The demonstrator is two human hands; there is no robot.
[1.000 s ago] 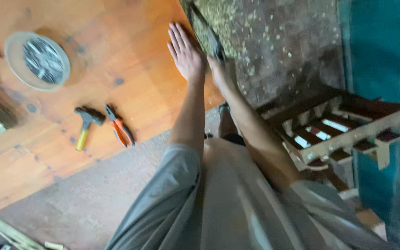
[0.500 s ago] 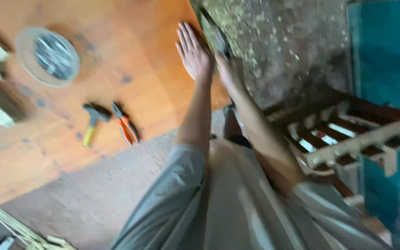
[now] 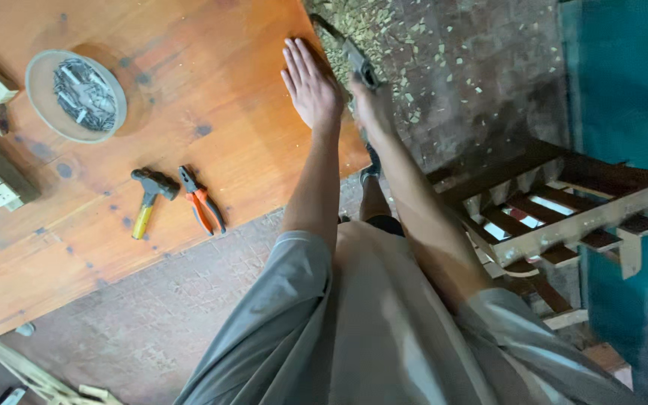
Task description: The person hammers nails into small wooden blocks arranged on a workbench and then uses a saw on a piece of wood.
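Wooden slatted frame [image 3: 564, 214], dark brown with pale rails: on the floor right of the tabletop [image 3: 189, 90], beside the person's legs. Pliers [image 3: 202, 200], orange-handled, and hammer [image 3: 146, 196], yellow-handled: side by side near the tabletop's front edge, within reach. Left hand [image 3: 310, 86]: open flat, fingers together, palm pressed at the tabletop's right edge, seemingly bracing. Right hand [image 3: 370, 105]: closed around a dark tool [image 3: 354, 60] just off that edge, above shavings-strewn floor. Shallow dish [image 3: 76, 96] of nails: far left.
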